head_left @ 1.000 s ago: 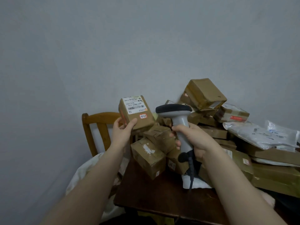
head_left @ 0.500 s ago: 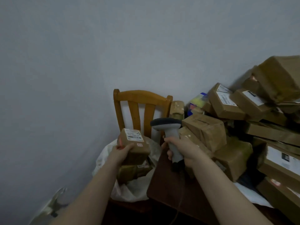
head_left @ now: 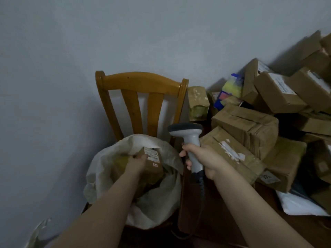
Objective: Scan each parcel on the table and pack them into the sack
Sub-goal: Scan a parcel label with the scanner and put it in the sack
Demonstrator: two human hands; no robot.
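Your left hand (head_left: 137, 162) is closed over the top of a small box (head_left: 152, 164), fingers wrapped on its near edge, label face up. The box now sits inside the mouth of the sack (head_left: 157, 206), which rests on the chair (head_left: 141, 83). Half a second ago the same box was held above the sack rim; a second ago it was up in front of you with the scanner aimed at its label. So the box has come down into the sack, and the scan step for this one looks done. Judgement: you are at the release, box low among the brown parcels already inside, not yet let go.

Your right hand (head_left: 206, 158) is clenched round the grip of the scanner (head_left: 188, 133), head upright, cable hanging below the fist. It has held the same grasp through all three frames; it has only drifted to the right of the left hand, clear of the sack, beside the table (head_left: 223, 228) edge.

The view has swung left and down since the earliest frame: the chair back is now fully seen, the pile (head_left: 250, 133) is pushed right of the scanner hand.

Many boxes remain stacked beyond the right hand, nearest ones just behind its knuckles. Task is early to midway, by my estimate. Next: open the left hand, withdraw, reach across for the nearest box.
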